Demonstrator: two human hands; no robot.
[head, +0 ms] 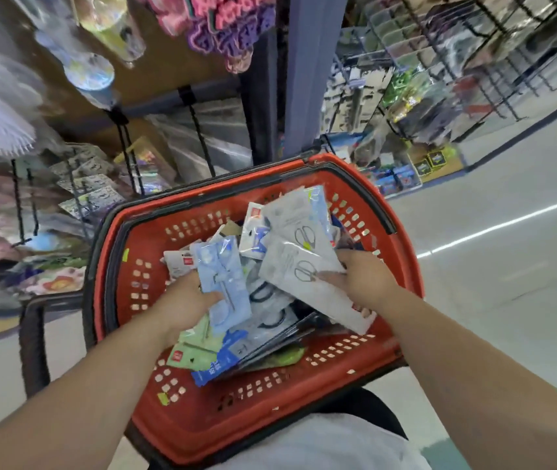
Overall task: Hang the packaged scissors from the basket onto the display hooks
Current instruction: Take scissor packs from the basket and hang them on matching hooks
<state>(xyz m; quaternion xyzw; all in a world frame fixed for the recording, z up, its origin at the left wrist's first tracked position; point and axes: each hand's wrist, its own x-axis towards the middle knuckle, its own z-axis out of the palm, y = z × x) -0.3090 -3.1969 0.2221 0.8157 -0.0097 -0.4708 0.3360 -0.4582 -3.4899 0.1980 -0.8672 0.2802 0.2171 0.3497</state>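
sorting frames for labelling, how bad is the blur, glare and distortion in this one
Head view: shelves and hanging goods up top smear with motion blur; head view: the basket, the blue pack in the left hand and white packs in the right hand are sharper; head view: wide-angle bend at the edges, a glare streak on the floor.

bright, even light | floor (507, 239) glare streak | edges blurred, warped

Both hands (185, 296) (362, 279) grip scissor packs (226, 283) over red basket (402, 252).
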